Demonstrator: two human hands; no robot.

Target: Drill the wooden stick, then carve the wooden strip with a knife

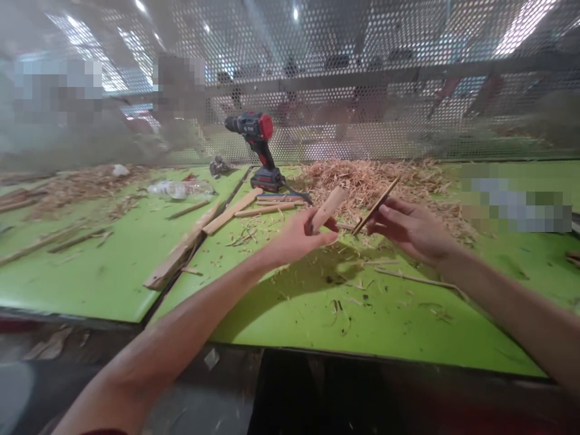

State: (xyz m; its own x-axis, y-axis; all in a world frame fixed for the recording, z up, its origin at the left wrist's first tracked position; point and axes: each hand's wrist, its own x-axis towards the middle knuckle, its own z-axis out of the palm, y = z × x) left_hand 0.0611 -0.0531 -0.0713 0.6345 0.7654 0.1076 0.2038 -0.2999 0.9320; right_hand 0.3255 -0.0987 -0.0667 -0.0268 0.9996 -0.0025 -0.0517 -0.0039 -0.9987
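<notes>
My left hand (304, 234) is closed round a short, pale wooden piece (328, 208), whose upper end tilts to the right. To its right, my right hand (405, 228) pinches a thin, dark-edged wooden strip (376, 205) between thumb and fingers, slanting up to the right. Both hands are raised over the green table (290, 314), a small gap between them. Behind them lies a heap of curly wood shavings (353, 175).
A red and black cordless drill (260, 145) stands upright behind my left hand. Left of it lie a clear plastic bottle (181, 190) and a long wooden bar (181, 251). Thin sticks (414, 279) and scraps are scattered about. A perforated metal screen (362, 90) rises behind the table.
</notes>
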